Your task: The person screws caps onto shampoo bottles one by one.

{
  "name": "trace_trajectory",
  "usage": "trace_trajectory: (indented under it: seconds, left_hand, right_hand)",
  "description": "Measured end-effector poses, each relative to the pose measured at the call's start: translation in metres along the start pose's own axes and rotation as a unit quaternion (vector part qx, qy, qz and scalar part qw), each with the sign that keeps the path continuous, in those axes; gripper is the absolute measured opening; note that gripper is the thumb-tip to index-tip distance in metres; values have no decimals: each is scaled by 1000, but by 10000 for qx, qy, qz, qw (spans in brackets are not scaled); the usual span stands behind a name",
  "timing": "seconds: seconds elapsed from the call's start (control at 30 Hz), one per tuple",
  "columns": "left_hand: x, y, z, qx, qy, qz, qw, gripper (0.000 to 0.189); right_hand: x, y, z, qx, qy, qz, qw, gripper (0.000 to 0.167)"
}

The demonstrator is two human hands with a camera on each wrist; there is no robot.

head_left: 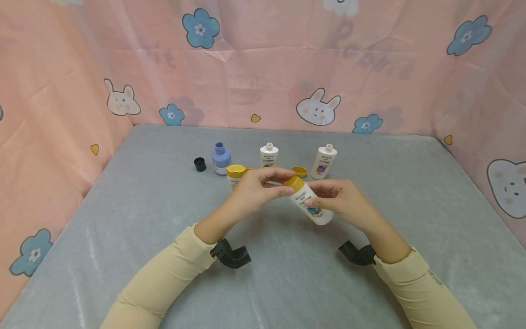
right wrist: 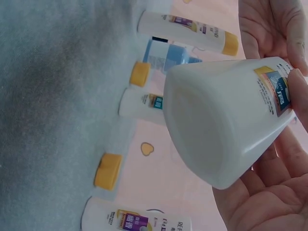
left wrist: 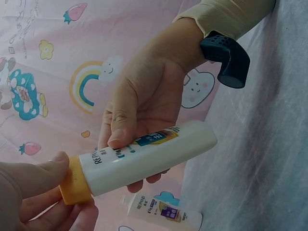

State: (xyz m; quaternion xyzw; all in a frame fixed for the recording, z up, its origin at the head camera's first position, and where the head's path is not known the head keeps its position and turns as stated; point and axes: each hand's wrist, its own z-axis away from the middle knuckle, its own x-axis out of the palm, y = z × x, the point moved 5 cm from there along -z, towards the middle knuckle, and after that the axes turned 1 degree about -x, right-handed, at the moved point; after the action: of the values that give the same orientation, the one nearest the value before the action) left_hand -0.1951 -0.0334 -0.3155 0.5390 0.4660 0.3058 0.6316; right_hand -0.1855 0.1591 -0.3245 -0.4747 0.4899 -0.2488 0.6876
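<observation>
A white shampoo-type bottle [head_left: 324, 217] with a yellow cap [head_left: 294, 183] is tilted above the table, cap end toward the upper left. My left hand [head_left: 263, 186] pinches the cap between thumb and fingers, as the left wrist view also shows. Around the white body, my right hand [head_left: 344, 199] has its thumb over the label and its fingers behind. In the right wrist view the bottle's base [right wrist: 199, 130] faces the camera. Whether the cap sits fully seated cannot be told.
Behind the hands stand an uncapped blue bottle [head_left: 221, 160], a yellow-capped white bottle [head_left: 236, 172] and two uncapped white bottles [head_left: 269, 154], [head_left: 324, 162]. A black cap [head_left: 199, 164] and yellow caps [right wrist: 108, 171], [right wrist: 140, 73] lie among them. Pink cloth [head_left: 255, 73] hangs behind the grey table [head_left: 279, 283].
</observation>
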Motion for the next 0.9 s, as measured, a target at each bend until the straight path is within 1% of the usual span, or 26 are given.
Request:
trace_trajectory:
  seconds: [0.17,0.37,0.47,0.67,0.9]
  left_hand:
    - [0,-1,1,-74,-51,-23,10000,33]
    - [0,-1,1,-104,-46,-9,9999,31]
    - [0,-1,1,-24,-65,-9,10000,31]
    - [0,1,1,217,-136,-22,9997,31]
    - [1,-1,-1,320,-125,-121,9993,28]
  right_hand:
    - [1,-1,0,-73,-72,-34,9999,40]
    - [1,0,0,15,-81,-30,10000,41]
    - [1,0,0,45,-98,8,9999,41]
    - [2,-1,0,-20,-167,55,9998,39]
    - [2,0,0,15,-219,83,9997,39]
